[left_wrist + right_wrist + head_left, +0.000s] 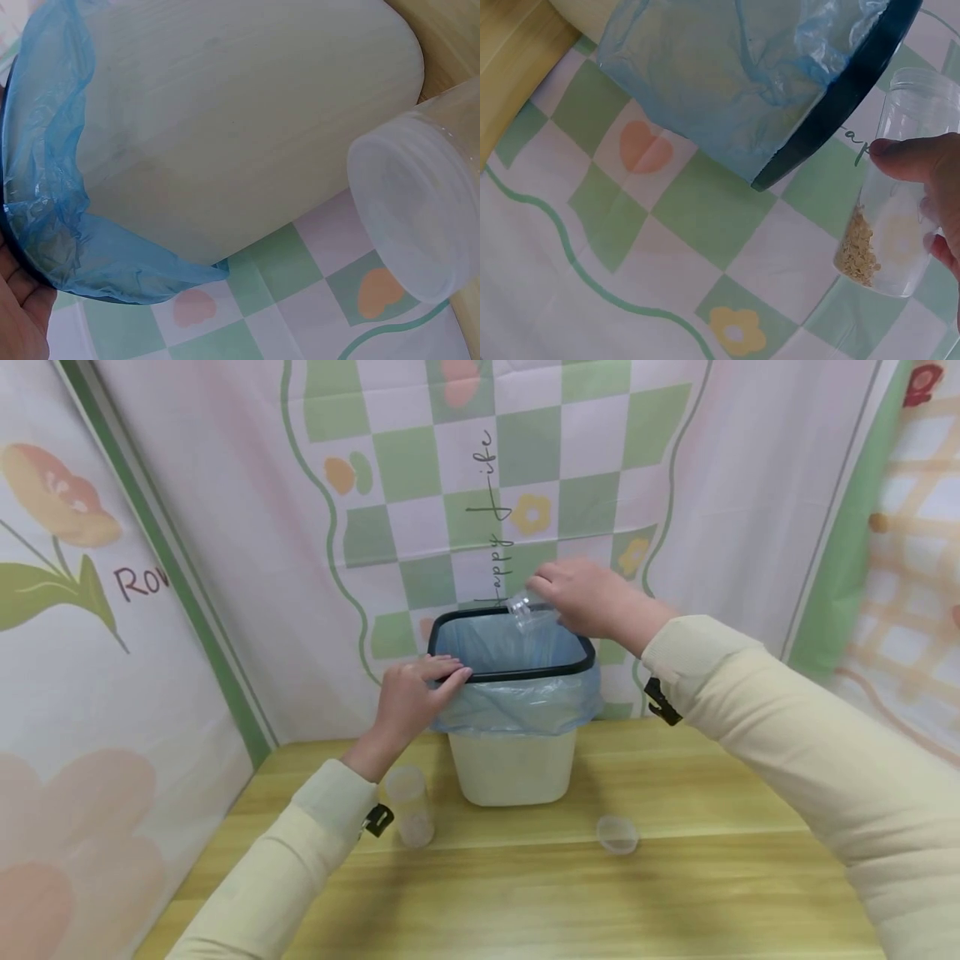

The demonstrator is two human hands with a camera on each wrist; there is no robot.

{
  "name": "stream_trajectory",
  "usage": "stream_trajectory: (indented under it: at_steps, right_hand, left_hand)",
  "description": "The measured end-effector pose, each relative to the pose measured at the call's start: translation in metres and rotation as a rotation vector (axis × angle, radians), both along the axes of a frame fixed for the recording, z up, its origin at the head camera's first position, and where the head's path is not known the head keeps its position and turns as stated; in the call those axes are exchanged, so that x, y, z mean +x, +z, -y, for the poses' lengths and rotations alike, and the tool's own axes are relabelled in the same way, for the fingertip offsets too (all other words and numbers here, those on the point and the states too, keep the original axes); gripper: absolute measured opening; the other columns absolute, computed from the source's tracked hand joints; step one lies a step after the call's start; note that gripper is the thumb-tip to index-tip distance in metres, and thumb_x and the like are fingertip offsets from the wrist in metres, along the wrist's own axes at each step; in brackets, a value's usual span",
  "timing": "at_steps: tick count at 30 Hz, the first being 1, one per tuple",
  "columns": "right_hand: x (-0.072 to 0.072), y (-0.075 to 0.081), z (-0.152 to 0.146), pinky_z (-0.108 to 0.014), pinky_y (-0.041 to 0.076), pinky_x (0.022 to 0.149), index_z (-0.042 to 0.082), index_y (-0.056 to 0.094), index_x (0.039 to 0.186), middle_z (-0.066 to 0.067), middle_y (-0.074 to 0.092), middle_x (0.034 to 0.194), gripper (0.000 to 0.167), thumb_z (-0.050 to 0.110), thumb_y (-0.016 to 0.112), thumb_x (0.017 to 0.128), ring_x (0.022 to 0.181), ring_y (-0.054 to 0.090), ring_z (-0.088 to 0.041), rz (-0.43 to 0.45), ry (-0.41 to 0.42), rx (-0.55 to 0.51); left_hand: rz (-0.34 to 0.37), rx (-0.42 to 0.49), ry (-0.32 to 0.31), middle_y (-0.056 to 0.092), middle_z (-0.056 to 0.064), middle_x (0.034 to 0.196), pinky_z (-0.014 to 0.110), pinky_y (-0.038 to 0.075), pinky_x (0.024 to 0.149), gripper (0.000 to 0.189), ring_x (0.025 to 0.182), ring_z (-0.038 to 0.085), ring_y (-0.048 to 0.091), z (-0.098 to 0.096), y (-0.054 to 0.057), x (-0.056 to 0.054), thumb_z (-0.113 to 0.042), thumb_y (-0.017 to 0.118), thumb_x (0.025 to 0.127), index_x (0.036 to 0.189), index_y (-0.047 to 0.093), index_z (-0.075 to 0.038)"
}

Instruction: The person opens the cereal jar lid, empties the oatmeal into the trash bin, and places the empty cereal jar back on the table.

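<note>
My right hand [588, 597] holds a clear plastic jar [904, 180] tilted over the trash bin, its mouth toward the opening. Small tan flakes [857, 251] lie along the wall near the jar's base in the right wrist view. The cream trash bin [513, 768] stands upright, lined with a blue plastic bag [517, 706] that folds out under a black rim ring [525, 675]. My left hand [412, 693] grips the ring at the bin's near left corner, fingers over the top and thumb along the front.
Left of the bin, under my left wrist, stands a second clear jar [411, 810] with a whitish lid [405, 210]. A loose round lid [617, 834] lies on the wooden table [510, 893] at the right front. A patterned curtain [405, 527] hangs close behind the bin.
</note>
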State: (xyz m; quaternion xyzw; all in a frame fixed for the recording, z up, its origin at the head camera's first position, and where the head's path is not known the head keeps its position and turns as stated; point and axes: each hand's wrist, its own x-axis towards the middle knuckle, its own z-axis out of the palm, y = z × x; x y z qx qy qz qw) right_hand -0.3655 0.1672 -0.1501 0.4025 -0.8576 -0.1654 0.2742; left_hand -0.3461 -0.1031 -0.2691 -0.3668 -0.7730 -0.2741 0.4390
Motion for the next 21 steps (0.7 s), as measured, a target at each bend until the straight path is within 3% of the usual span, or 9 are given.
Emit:
stream_trajectory:
  at_steps: [11, 21]
  right_hand:
    - [0.001, 0.000, 0.009, -0.048, 0.047, 0.095, -0.006, 0.055, 0.121, -0.022, 0.058, 0.119, 0.036, -0.007, 0.066, 0.087, 0.109, 0.056, -0.038, -0.040, -0.052, 0.159]
    - [0.002, -0.001, 0.011, -0.049, 0.046, 0.096, -0.006, 0.054, 0.120, -0.023, 0.057, 0.118, 0.038, -0.009, 0.067, 0.085, 0.108, 0.056, -0.039, -0.079, -0.057, 0.256]
  left_hand:
    - [-0.003, -0.005, 0.014, 0.074, 0.007, 0.086, 0.038, 0.057, 0.077, 0.015, 0.085, 0.021, 0.072, 0.001, 0.000, 0.000, -0.020, 0.078, 0.084, 0.090, 0.079, -0.006]
    - [0.007, -0.015, 0.025, 0.074, 0.007, 0.088, 0.037, 0.057, 0.077, 0.015, 0.085, 0.021, 0.071, 0.000, 0.001, 0.001, -0.021, 0.078, 0.084, 0.091, 0.080, -0.008]
